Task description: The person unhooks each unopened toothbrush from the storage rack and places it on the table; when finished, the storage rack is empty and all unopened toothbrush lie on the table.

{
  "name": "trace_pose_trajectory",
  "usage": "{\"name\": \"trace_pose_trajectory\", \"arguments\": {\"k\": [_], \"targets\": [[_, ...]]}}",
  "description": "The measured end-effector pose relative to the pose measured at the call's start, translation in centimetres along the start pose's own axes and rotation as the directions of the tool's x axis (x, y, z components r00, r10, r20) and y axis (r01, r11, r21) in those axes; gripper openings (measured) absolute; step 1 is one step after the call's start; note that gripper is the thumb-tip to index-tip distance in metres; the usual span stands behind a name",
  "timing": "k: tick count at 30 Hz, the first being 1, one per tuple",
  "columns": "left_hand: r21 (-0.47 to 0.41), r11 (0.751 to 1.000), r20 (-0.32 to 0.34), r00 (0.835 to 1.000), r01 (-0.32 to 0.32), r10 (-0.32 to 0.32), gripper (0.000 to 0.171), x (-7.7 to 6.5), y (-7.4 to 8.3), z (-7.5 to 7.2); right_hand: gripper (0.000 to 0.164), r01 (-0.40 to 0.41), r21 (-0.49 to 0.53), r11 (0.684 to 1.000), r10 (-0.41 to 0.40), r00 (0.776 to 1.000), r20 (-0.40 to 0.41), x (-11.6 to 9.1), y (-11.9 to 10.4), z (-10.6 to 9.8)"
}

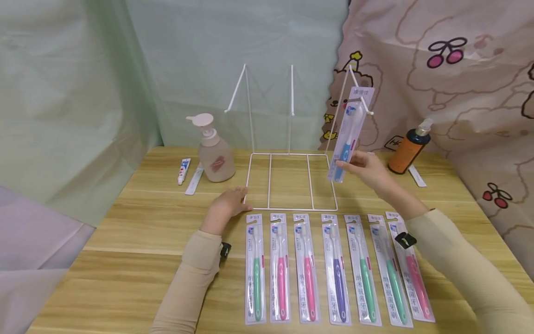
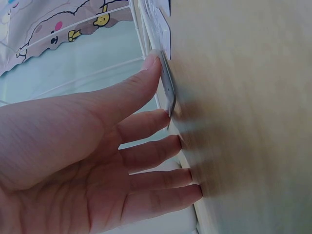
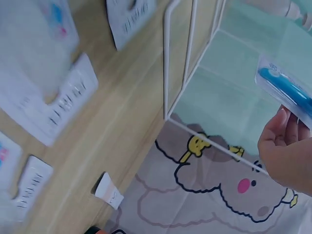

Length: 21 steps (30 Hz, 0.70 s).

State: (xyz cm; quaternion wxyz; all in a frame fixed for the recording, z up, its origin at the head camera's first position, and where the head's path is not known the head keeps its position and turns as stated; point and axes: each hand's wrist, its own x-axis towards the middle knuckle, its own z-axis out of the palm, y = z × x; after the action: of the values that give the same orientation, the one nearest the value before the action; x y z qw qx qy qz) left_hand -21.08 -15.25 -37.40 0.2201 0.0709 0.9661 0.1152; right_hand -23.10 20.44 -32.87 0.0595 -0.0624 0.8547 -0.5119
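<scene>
My right hand (image 1: 369,171) pinches the lower part of a packaged blue toothbrush (image 1: 349,127) at the right side of a white wire rack (image 1: 289,209). The rack's right prong (image 1: 367,107) crosses the front of the package near its top; whether it runs through the hanging hole I cannot tell. In the right wrist view, thumb and fingers hold the package's blue-handled end (image 3: 285,87). My left hand (image 1: 227,206) rests at the rack's front left corner. Its fingers (image 2: 151,151) are spread and fairly straight, their tips on the table.
Several packaged toothbrushes (image 1: 308,278) in green, pink and purple lie in a row before the rack. A pump bottle (image 1: 217,160), toothpaste tube (image 1: 183,171) and white strip (image 1: 194,180) sit left. An orange-labelled bottle (image 1: 406,150) and another white strip (image 1: 418,177) are right.
</scene>
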Motion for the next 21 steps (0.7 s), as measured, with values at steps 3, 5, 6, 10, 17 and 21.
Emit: {"name": "trace_pose_trajectory", "arguments": {"k": [3,5,6,10,17,21], "targets": [[-0.002,1.000,-0.004,1.000,-0.005,0.005,0.069,0.0,0.0,0.0,0.058,-0.003,-0.013,1.000,0.004,0.999,0.043,-1.3,0.0,0.1],[-0.001,1.000,-0.008,1.000,-0.009,0.009,0.069,0.0,-0.1,0.0,0.056,-0.007,-0.019,1.000,0.008,0.999,0.053,-2.2,0.0,0.1],[0.000,1.000,-0.010,1.000,-0.010,0.010,0.069,0.0,-0.1,0.0,0.056,-0.003,-0.023,1.000,0.005,0.999,0.053,-2.5,-0.1,0.2],[0.013,1.000,-0.011,1.000,-0.011,0.012,0.069,0.0,-0.1,0.0,0.054,0.005,-0.032,0.999,-0.003,0.998,0.057,-4.0,-0.1,0.3],[0.013,1.000,-0.007,1.000,-0.008,0.008,0.070,0.1,-0.1,0.1,0.050,0.007,-0.017,1.000,-0.005,0.998,0.067,-6.2,-0.2,0.3],[0.014,1.000,-0.002,1.000,-0.003,0.003,0.070,0.1,-0.1,0.1,0.045,0.021,-0.002,1.000,-0.021,0.997,0.074,-7.2,-0.3,0.3]]}}
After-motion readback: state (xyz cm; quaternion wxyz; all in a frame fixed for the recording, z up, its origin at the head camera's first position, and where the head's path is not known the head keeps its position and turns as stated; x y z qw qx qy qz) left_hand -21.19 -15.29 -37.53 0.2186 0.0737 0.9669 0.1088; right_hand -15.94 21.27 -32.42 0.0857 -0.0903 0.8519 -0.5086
